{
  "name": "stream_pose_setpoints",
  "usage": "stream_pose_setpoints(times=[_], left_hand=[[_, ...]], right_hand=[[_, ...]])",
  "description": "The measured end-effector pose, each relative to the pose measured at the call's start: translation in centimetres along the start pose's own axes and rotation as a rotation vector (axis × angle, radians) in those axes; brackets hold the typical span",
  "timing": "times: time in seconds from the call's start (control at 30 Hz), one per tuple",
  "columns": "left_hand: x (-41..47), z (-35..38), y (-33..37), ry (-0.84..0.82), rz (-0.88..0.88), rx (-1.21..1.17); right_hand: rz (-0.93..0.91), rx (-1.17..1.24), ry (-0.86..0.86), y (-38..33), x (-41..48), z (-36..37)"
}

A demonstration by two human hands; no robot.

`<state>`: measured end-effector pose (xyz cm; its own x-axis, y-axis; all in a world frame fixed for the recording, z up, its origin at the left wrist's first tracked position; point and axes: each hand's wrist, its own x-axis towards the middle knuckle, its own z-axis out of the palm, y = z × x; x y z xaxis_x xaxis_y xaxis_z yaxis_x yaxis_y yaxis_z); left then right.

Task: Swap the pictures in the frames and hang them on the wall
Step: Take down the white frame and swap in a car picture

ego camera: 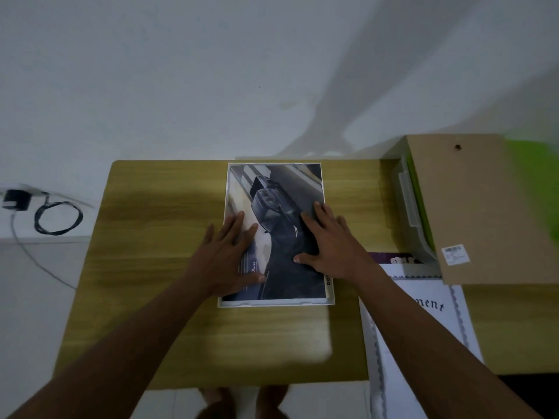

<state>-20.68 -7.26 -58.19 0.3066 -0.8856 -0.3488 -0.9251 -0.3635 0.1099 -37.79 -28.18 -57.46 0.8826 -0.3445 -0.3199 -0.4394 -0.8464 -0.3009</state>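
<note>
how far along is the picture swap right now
Done: the frame lies open, its backing board off to the right, the certificate out beside it. In hand: left hand and right hand press the car picture flat into the frame. Left: refit the board, then hang it on the wall.

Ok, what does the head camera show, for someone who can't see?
Left hand and right hand press a car picture flat in a white frame on a table. A brown board and a certificate lie right of it.
</note>
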Motion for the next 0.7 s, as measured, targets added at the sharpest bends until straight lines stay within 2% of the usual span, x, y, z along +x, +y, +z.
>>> stream_pose_setpoints(times=[0.23, 0.53, 0.7], left_hand=[[0.0, -0.1, -0.1, 0.023, 0.018, 0.019], [-0.1, -1.4, 0.1, 0.059, 0.024, 0.055], [0.1, -4.8, 2.6, 0.163, 0.055, -0.091]], right_hand=[[0.054, 0.011, -0.028, -0.8, -0.5, 0.0], [0.153, 0.087, 0.018, -2.3, -1.8, -1.3], [0.247, 0.17, 0.118, -2.2, -4.6, -4.4]])
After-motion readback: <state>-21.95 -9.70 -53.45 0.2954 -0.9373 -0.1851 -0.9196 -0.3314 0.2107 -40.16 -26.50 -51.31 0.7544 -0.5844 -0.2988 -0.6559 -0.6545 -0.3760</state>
